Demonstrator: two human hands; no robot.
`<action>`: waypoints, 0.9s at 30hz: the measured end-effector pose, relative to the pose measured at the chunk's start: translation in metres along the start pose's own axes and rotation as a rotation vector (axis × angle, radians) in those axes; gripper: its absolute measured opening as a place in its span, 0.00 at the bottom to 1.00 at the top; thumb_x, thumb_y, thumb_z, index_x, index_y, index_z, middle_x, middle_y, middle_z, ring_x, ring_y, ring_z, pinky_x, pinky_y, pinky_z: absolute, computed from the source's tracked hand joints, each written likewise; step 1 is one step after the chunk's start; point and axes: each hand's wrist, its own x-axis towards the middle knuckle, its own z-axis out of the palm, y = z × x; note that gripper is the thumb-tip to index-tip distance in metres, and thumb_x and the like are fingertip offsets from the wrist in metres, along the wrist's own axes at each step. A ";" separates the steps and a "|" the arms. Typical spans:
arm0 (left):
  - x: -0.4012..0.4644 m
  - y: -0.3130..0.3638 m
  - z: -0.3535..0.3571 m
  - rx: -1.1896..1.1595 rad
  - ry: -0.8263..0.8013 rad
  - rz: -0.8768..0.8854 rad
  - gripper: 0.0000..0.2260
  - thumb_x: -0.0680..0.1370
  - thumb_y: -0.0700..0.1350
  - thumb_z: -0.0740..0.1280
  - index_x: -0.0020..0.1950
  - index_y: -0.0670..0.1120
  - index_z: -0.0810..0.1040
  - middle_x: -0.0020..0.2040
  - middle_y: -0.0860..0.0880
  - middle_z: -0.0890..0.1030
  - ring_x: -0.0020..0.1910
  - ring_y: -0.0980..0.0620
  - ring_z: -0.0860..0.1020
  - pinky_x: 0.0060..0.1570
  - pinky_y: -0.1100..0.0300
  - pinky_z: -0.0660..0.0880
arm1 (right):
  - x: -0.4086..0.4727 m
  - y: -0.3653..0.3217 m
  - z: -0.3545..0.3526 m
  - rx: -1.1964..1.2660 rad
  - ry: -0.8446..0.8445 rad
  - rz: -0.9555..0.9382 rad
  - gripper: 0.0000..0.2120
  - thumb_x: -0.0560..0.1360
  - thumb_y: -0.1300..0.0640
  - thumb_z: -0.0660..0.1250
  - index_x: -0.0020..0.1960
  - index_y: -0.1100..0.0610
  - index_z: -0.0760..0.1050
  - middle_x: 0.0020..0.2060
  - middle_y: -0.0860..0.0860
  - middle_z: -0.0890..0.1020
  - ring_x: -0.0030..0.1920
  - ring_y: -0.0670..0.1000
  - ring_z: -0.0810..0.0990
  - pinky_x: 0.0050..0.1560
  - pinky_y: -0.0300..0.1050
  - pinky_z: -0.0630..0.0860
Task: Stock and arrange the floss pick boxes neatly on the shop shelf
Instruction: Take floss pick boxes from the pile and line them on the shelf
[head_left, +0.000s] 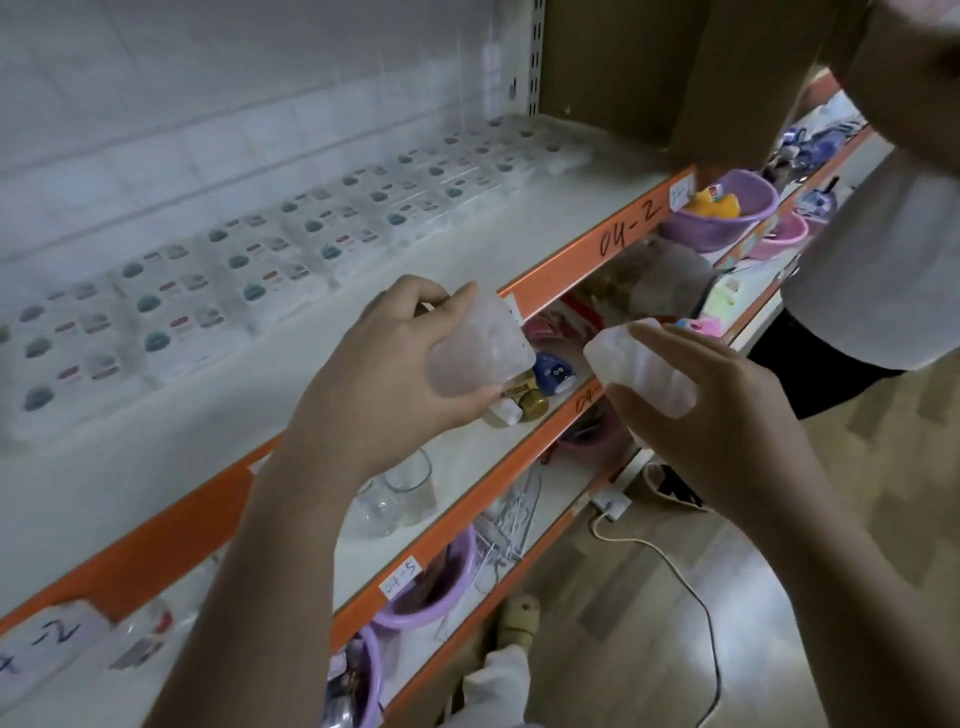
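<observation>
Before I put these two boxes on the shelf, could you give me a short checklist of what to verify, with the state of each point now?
1. Left hand grips a clear plastic floss pick box: ok.
2. Right hand grips a second clear plastic box: ok.
3. Free white shelf surface in front of the rows of stocked floss pick boxes: ok.
4. Stocked rows lie straight along the back: ok, as far as the blur allows.
5. Label side of both held boxes faces up: cannot tell.
6. Both boxes are above the shelf: not ok, they hang beyond its orange front edge.
</observation>
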 end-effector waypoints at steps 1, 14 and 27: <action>0.015 0.000 0.005 0.002 0.008 -0.001 0.34 0.69 0.57 0.70 0.73 0.53 0.63 0.59 0.57 0.66 0.59 0.60 0.66 0.57 0.66 0.65 | 0.014 0.010 0.000 0.003 0.003 -0.007 0.25 0.71 0.53 0.71 0.67 0.51 0.71 0.64 0.50 0.75 0.59 0.54 0.77 0.52 0.42 0.73; 0.201 -0.014 0.050 0.121 0.069 -0.127 0.35 0.71 0.62 0.65 0.75 0.55 0.57 0.64 0.56 0.64 0.63 0.57 0.64 0.61 0.61 0.64 | 0.252 0.093 0.016 -0.027 -0.095 -0.149 0.26 0.69 0.46 0.69 0.67 0.46 0.70 0.67 0.50 0.72 0.63 0.53 0.74 0.58 0.45 0.71; 0.227 0.015 0.085 0.241 0.094 -0.542 0.34 0.72 0.60 0.65 0.75 0.53 0.57 0.67 0.55 0.64 0.66 0.54 0.64 0.66 0.59 0.63 | 0.358 0.113 0.058 0.146 -0.437 -0.468 0.26 0.69 0.45 0.68 0.67 0.44 0.70 0.68 0.47 0.71 0.66 0.45 0.70 0.62 0.33 0.63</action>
